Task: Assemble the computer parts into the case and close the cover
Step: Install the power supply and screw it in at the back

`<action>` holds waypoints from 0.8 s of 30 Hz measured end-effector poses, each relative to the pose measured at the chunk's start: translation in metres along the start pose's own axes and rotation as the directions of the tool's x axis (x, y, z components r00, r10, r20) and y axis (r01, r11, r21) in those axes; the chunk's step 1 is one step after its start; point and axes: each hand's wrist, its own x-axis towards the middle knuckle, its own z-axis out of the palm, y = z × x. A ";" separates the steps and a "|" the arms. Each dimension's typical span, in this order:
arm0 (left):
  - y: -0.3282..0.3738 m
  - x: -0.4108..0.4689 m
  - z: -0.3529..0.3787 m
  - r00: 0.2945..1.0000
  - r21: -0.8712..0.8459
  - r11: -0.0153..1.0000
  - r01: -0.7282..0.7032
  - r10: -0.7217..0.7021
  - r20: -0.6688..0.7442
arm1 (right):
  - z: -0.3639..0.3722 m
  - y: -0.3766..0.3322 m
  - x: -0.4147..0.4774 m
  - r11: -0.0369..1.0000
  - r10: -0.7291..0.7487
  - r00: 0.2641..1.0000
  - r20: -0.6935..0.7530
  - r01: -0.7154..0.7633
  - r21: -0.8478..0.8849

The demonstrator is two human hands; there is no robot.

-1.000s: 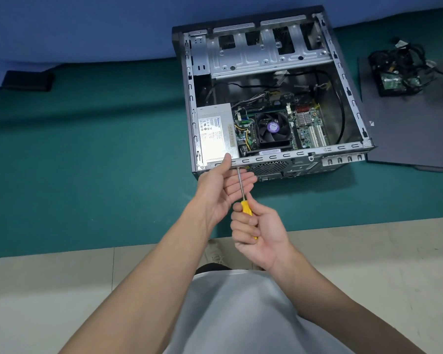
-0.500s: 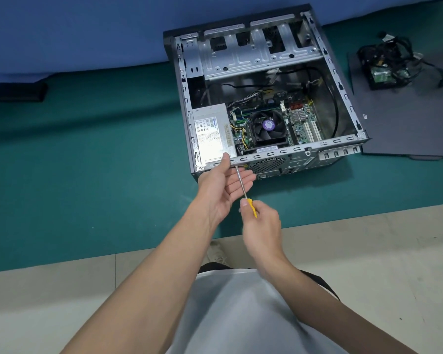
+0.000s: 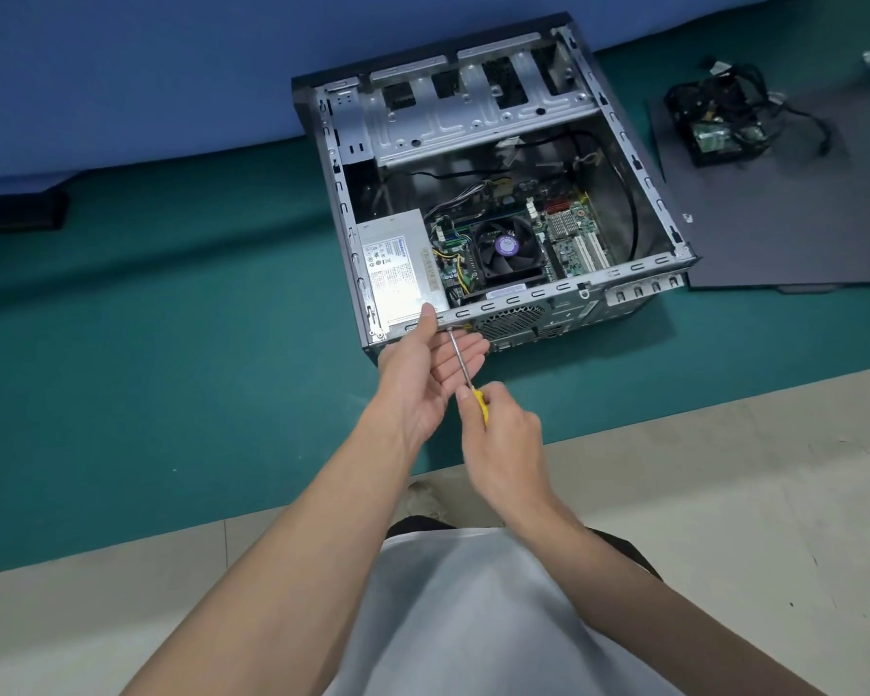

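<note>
Right grip (image 3: 503, 434) curls round our screwdriver (image 3: 479, 405), tip at the case (image 3: 639, 266) near edge. Left grip (image 3: 423, 379) spread, fingers under the shaft, thumb on the rim. We see the case open on the mat (image 3: 172, 344), cover (image 3: 799, 218) beside it.

We are looking down on a teal mat (image 3: 147, 369) lying over a pale floor (image 3: 724, 469).
The mat is filling the middle band of the frame, a blue backdrop (image 3: 147, 67) is running across the top, and the floor is spreading along the bottom, a joint line showing lower left. A black block (image 3: 16, 211) is sitting at the left edge where mat and backdrop are meeting. Soft, even light is falling throughout.
</note>
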 end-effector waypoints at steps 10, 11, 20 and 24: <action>0.004 0.001 -0.007 0.999 0.065 0.998 0.001 -0.005 0.049 | 0.009 -0.006 0.013 1.000 0.001 1.000 0.011 -0.002 0.023; 0.004 0.002 -0.007 0.999 0.066 0.998 0.001 -0.004 0.051 | 0.009 -0.006 0.014 0.999 -0.012 1.000 0.004 0.012 0.039; 0.004 0.001 -0.005 0.999 0.071 0.997 0.001 -0.004 0.039 | 0.014 -0.009 0.012 0.720 0.253 0.936 0.244 -0.351 0.599; 0.004 -0.001 -0.003 1.000 0.069 0.998 -0.008 0.006 0.028 | 0.010 -0.010 0.012 0.639 0.223 0.928 0.299 -0.370 0.675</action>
